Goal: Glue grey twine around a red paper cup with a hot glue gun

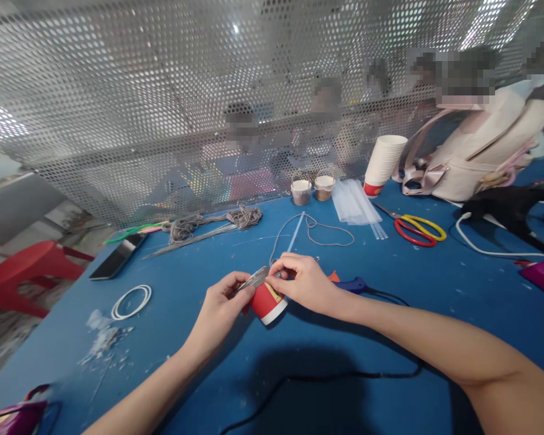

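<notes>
A red and white paper cup point(267, 304) lies on its side between my hands, over the blue table point(390, 362). My left hand point(220, 306) is closed in a pinch on a flat grey strip of cord point(252, 280) laid against the cup's upper end. My right hand point(303, 280) is curled over the cup's top, fingers pressed on the cord and cup. A loose grey string point(320, 232) trails from the cup toward the back. A blue-handled glue gun point(351, 284) lies just behind my right wrist, mostly hidden.
Bundles of grey cord point(208, 222), a phone point(118, 257), a white ring point(131, 301), two small cups point(312, 189), clear glue sticks point(356, 202), a paper cup stack point(383, 163), scissors point(417, 229) and a bag point(476, 157) lie around. A black cable point(326, 377) runs nearby. People sit behind the mesh screen.
</notes>
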The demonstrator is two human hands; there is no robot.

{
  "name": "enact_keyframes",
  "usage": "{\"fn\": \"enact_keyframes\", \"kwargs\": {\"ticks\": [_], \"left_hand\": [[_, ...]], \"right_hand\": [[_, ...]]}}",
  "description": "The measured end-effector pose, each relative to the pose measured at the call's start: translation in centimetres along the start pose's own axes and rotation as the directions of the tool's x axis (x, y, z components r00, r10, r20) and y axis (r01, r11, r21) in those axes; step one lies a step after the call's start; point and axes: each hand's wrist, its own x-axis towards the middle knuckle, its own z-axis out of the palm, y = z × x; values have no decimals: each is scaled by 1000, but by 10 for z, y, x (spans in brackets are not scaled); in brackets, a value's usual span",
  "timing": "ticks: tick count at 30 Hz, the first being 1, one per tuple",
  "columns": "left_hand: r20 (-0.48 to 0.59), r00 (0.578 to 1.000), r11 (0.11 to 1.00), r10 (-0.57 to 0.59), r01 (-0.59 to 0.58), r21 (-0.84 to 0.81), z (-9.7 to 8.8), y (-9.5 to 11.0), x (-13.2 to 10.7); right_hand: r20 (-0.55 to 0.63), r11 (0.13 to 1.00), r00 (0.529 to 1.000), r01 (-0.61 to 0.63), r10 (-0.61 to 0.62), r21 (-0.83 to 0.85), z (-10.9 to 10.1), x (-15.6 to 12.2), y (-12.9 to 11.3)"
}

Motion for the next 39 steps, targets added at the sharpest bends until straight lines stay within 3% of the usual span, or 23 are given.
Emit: {"fn": "enact_keyframes", "kwargs": {"ticks": [30, 35, 39], "left_hand": [[-4, 988, 983, 153, -152, 105, -7, -12, 3], [3, 987, 980, 162, -161, 116, -8, -14, 4], [22, 985, 979, 172, -174, 107, -10, -16, 5]], "right_hand": [[125, 947, 970, -232, 208, 224, -4, 4, -3], [109, 932, 977, -209, 184, 296, -3, 6, 0], [187, 921, 972, -202, 146, 333, -5, 9, 3]]}}
